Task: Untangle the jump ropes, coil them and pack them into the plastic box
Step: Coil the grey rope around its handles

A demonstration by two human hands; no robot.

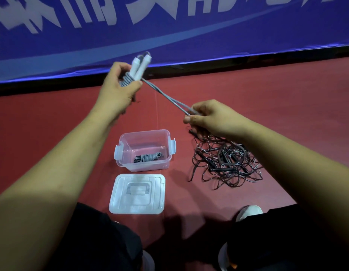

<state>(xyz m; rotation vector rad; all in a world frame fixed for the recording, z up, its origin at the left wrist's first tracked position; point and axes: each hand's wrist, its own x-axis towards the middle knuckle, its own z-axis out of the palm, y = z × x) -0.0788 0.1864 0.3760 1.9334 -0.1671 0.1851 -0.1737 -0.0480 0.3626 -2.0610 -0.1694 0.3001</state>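
- At the bottom of the frame are my legs in black trousers [103, 241], with a white shoe [249, 212] showing at the lower right.
- Just ahead of my knees, a clear plastic lid [137, 193] with a moulded handle lies flat on the red floor [287, 114], a little below centre.
- Just beyond the lid stands the open clear plastic box [148, 166], with a clip latch at each end. A coiled grey jump rope with dark handles [148, 157] lies on its bottom.
- To the right of the box, apart from it, a tangled heap of thin dark jump ropes [228, 163] with black handles sprawls on the floor.
- My right hand [210, 119] is raised above the near edge of that heap, right of centre. Its fingers are curled and, with the thumb, pinch a doubled grey cord [165, 96].
- That cord runs taut, up and to the left, to my left hand [118, 89].
- My left hand, raised in the upper left of centre, is closed round a pair of white jump-rope handles [139, 66]. The handles stick up past my fingers, and several turns of the grey cord are wound round them at my grip.
- Across the top of the frame hangs a blue banner [208, 36] with large white characters, its lower edge meeting the floor.
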